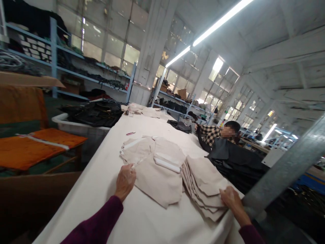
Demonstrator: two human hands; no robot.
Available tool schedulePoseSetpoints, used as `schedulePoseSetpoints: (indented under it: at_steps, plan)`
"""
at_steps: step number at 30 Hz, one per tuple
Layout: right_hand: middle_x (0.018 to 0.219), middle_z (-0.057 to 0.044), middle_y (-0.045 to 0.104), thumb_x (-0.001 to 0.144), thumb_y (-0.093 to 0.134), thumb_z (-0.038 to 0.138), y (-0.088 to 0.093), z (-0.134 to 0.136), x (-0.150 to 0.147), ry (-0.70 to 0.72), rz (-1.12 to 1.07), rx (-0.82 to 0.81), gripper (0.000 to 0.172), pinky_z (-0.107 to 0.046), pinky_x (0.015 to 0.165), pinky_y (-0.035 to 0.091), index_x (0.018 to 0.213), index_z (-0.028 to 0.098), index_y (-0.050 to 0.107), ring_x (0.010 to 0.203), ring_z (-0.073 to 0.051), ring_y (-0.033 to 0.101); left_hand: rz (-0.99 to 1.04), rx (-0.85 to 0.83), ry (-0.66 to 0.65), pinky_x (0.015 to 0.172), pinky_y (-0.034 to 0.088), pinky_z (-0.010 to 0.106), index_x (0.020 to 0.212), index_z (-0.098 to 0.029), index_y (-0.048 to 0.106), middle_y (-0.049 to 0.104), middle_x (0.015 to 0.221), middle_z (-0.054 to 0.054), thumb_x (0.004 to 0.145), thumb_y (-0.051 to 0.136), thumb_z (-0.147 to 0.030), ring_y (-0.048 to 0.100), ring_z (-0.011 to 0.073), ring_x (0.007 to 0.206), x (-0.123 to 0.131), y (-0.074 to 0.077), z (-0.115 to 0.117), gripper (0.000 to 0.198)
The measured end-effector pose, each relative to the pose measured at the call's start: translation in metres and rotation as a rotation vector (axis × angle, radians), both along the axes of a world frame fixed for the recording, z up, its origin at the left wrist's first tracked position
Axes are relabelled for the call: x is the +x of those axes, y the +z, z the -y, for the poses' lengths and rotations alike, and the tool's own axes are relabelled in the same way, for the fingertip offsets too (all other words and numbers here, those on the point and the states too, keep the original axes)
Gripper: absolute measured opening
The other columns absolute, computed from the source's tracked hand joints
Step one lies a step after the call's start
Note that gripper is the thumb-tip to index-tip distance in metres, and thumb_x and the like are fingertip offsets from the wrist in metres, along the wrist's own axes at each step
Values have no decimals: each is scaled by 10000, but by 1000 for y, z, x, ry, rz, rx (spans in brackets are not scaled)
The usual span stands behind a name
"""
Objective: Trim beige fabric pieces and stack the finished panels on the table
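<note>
Cloth pieces in beige, two lots on the long white table (142, 220): a fanned stack (205, 184) at right, laid in overlapping layers, and loose pieces (154, 166) at left, spread unevenly with a white strip (167, 165) across them. Left hand (125, 181) curled tight, pinching the near edge of the loose pieces. Right hand (232, 201) lies on the stack's near corner, fingers bent; whether it grips, cannot tell. Judged partway: one lot gathered, the other not yet.
</note>
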State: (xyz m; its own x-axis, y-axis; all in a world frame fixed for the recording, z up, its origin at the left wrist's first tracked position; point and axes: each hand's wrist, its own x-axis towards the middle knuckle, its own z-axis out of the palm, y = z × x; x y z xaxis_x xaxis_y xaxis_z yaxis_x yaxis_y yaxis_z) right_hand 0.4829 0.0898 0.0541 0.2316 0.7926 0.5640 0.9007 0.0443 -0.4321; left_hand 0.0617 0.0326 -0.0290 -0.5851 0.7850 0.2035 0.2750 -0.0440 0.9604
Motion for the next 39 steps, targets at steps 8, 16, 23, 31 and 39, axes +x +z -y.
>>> schedulePoseSetpoints:
  at_steps: [8,16,23,31,39]
  plan:
    - [854,-71,608,781,591,308,-34,32,-167,777,496,-57,195,-273,680,435,909,169,545,713,-176,570,-516,-151,26,841,395,359,1042,-96,541,615,916,134,739,418,-223,550,257,939,-8,-16,-2,351]
    - [937,-63,523,768,481,14,-72,53,-225,964,734,-107,212,-287,743,417,909,173,497,907,-199,466,-406,-236,66,638,402,221,844,-144,629,657,763,66,767,384,-190,593,169,720,-17,9,-3,261]
    - [989,-98,501,796,549,210,-68,46,-213,917,772,-157,169,-345,765,422,950,161,497,946,-240,457,-420,-169,96,657,398,241,784,-153,625,651,788,79,768,425,-240,595,188,736,-15,11,-1,218]
    - [610,-18,489,699,416,42,-59,52,-248,917,-113,-596,134,-289,631,430,642,148,475,618,-152,496,-400,-46,281,832,397,266,975,-103,600,629,986,142,810,336,-264,579,215,926,-22,22,2,350]
    - [589,13,538,678,498,135,-52,106,-319,1272,-536,-1036,37,-222,542,419,687,149,532,552,-131,551,-586,-226,7,765,400,309,761,-160,576,638,853,117,808,374,-264,588,249,875,-19,31,16,232]
